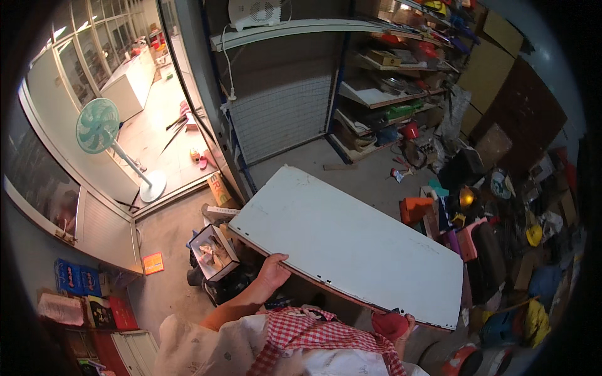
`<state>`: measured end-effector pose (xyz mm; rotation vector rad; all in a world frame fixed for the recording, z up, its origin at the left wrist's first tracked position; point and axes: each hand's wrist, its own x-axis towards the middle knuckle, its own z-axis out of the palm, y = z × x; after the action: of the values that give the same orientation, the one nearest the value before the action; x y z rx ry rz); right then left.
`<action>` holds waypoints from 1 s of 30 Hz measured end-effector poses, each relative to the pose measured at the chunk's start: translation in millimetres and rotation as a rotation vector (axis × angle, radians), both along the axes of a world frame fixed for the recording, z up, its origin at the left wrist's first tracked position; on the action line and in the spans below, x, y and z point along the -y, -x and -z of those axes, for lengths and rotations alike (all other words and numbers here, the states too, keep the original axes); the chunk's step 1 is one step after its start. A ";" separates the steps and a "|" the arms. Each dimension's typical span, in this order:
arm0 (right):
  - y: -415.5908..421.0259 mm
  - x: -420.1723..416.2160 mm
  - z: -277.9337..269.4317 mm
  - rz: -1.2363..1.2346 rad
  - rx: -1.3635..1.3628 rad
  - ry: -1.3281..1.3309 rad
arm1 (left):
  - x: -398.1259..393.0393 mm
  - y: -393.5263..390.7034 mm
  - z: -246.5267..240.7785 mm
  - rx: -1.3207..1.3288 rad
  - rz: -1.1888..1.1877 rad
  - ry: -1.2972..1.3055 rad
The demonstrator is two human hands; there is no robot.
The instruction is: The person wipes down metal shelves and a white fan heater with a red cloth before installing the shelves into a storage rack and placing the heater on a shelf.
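A long white shelf panel (352,239) with scuffed edges and small slots is held up before me at a slant. My left hand (275,271) grips its near edge, the thumb lying on the top face and the fingers hidden below. Close to the panel's right end, my right hand (408,326) holds the same edge, partly hidden by a red cloth item (389,325). Beyond the panel stands a shelving rack with a blue upright (336,89), a white upper shelf (301,28) and a wire mesh back (287,117).
An open box (214,254) with items stands left of the panel. A green pedestal fan (98,126) is by the doorway. Loaded shelves (376,96) are at the back right. Heaped goods, including an orange box (416,210) and a black case (487,263), crowd the right side.
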<state>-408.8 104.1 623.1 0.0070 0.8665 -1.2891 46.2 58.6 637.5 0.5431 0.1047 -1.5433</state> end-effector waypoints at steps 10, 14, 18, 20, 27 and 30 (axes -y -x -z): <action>14.9 153.6 -13.6 -0.169 0.068 0.089 | 130.7 12.8 -21.3 0.020 -0.081 0.055; 16.0 215.5 16.0 -0.331 0.224 0.356 | 198.2 0.7 -38.1 0.047 -0.075 0.074; -23.6 283.9 -5.1 -0.239 0.185 0.285 | 272.4 -26.9 -49.1 0.052 -0.104 0.091; -48.2 319.2 -14.2 -0.236 0.131 0.264 | 317.6 -47.5 -55.9 0.099 -0.144 0.070; -163.0 458.8 -18.5 -0.208 0.035 0.195 | 501.7 -162.3 -78.8 0.248 -0.181 0.165; -218.2 506.7 -20.6 -0.275 0.137 0.245 | 527.2 -210.3 -105.5 0.303 -0.240 0.106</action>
<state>-190.6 -402.6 643.7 -0.2090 0.5666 -1.1139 256.6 -468.6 742.9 0.6491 -0.1398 -1.2121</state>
